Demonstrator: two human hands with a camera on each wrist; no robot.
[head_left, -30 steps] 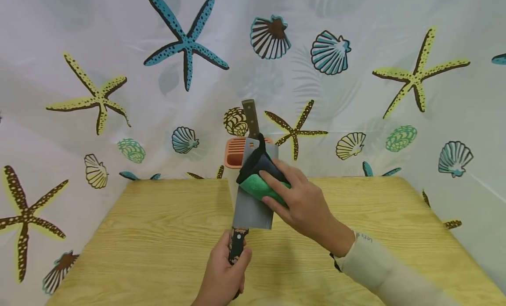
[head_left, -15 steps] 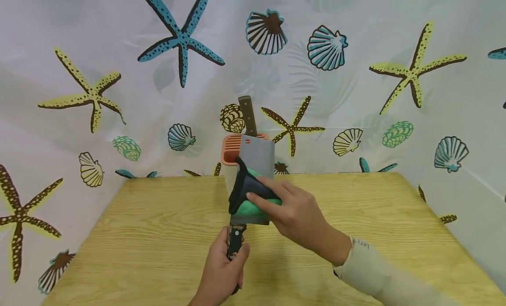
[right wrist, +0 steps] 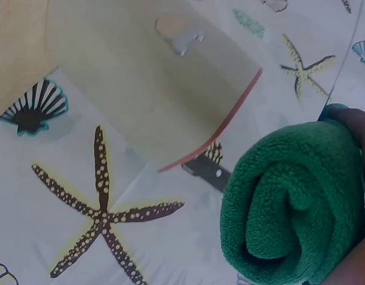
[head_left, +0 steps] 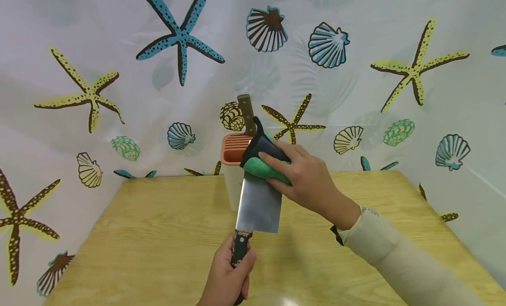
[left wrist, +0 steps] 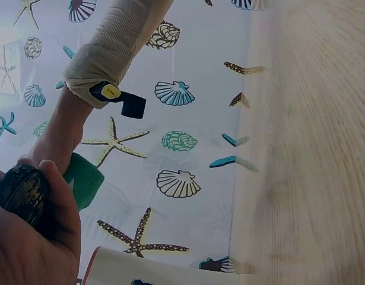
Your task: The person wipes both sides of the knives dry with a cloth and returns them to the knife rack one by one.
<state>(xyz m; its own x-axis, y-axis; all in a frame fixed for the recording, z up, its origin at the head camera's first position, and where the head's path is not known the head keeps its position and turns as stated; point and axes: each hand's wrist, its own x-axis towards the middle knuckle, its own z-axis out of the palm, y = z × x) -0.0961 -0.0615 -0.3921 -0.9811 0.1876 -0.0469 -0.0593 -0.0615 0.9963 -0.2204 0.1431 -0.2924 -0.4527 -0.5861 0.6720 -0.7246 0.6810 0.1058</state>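
Note:
My left hand (head_left: pixel 226 273) grips the black, worn handle of a cleaver (head_left: pixel 258 207), whose broad metal blade points up and away from me. A green cloth (head_left: pixel 265 167) with a dark side and black edging is folded over the far part of the blade and hides its tip. Fingers of my right hand (head_left: pixel 312 181) hold this cloth against the metal. In the right wrist view the cloth (right wrist: pixel 289 208) appears as a thick green roll. The left wrist view shows my left hand (left wrist: pixel 37 243) round the dark handle end, with the cloth (left wrist: pixel 86 181) beyond.
Behind the cleaver stands a cream knife holder (head_left: pixel 232 185) with a slotted orange top. A knife with a brown riveted handle (head_left: pixel 246 113) sticks up from it. The wooden table (head_left: pixel 158 235) meets a sheet (head_left: pixel 276 86) printed with shells and starfish.
My right hand slid the cloth down the blade toward the handle, then back up to its far end. The left hand keeps its grip; the cleaver shifted slightly right and down.

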